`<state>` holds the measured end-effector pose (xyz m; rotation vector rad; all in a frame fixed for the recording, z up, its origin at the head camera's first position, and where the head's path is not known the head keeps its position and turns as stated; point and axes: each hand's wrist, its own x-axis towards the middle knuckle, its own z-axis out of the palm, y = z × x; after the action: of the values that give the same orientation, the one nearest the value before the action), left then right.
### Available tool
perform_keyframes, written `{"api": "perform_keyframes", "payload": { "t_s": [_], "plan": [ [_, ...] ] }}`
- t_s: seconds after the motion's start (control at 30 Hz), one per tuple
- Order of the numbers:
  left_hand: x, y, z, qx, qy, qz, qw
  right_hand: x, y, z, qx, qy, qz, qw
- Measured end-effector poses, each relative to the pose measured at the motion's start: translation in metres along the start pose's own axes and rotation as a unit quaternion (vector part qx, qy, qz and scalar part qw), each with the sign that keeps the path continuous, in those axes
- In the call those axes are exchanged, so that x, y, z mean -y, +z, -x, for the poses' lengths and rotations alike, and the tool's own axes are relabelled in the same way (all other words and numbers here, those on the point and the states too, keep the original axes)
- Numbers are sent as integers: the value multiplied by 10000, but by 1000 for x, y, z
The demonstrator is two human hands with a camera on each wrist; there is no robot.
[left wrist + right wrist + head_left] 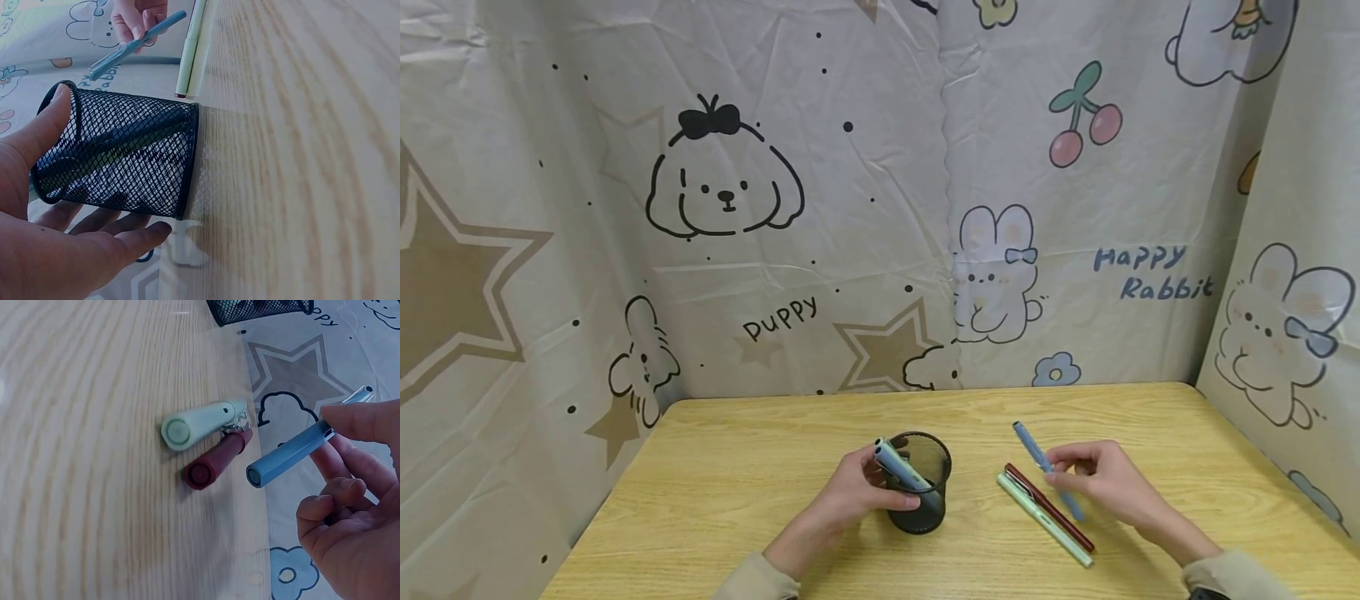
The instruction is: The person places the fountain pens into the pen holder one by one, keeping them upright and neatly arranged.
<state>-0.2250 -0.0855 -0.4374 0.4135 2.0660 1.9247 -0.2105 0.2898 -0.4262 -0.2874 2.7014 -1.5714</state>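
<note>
A black mesh pen holder [931, 508] stands upright on the table, and my left hand [857, 487] grips it with the thumb and fingers around its side. Pens [901, 468], bluish and pale green, lean inside it toward the left rim; the mesh partly hides them. Between thumb and fingertips my right hand [1101, 479] pinches a blue pen [290, 453], which the right wrist view shows raised off the tabletop. Just left of that hand, a dark red pen [1060, 517] and a light green pen [1037, 515] lie side by side on the wood.
The light wood table [760, 467] runs back to a pale curtain [865, 208] printed with cartoon animals and stars. More of this fabric closes in the left and right sides. Between the pen holder and the lying pens is a strip of tabletop.
</note>
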Motion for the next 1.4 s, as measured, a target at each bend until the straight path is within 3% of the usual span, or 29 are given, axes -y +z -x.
{"api": "perform_keyframes", "payload": {
  "t_s": [1.4],
  "plan": [
    [0, 0, -1, -90, -75, -143, 9998, 45, 41, -2, -316, -730, -707, 9943]
  ]
}}
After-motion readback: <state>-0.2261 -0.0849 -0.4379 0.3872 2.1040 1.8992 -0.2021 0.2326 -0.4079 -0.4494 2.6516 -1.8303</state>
